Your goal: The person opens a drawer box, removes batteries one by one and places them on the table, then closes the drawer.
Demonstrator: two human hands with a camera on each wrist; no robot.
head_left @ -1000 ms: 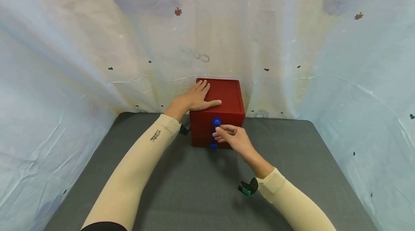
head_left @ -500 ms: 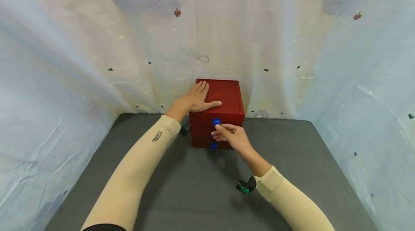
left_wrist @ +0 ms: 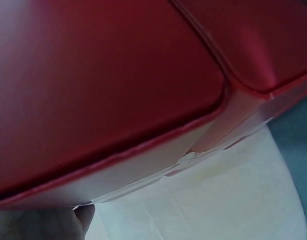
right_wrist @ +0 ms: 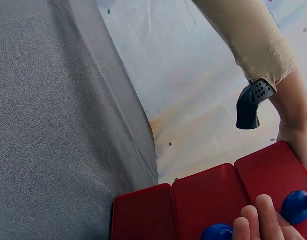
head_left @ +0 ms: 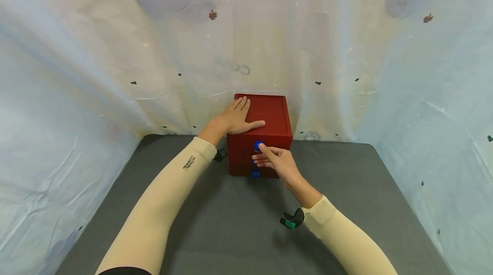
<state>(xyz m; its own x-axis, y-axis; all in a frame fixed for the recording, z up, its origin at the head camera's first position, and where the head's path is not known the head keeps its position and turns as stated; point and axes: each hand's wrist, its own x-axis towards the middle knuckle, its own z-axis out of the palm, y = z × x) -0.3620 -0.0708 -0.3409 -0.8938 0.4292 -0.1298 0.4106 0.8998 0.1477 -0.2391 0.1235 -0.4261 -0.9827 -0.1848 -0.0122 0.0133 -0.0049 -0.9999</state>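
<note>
A red box with three drawers [head_left: 271, 114] stands at the back of the table, blue round knobs down its front. My left hand [head_left: 236, 121] rests flat on the left part of its top, fingers spread. At the top drawer, my right hand [head_left: 280, 162] pinches the blue knob [right_wrist: 295, 207] between thumb and index finger. The other right fingers extend in front of the middle knob [right_wrist: 217, 232], partly hiding it. Below is the bottom knob [head_left: 255, 174]. In the left wrist view, red box panels [left_wrist: 103, 85] fill most of the picture.
Dark grey cloth covers the table [head_left: 231, 223]. A pale patterned curtain [head_left: 331, 52] hangs close behind the box and along both sides. Black wrist cameras [head_left: 292, 219] sit on both wrists.
My right thumb has moved up from just below the top knob onto it. My left hand stays on the box top, and the drawers look unmoved.
</note>
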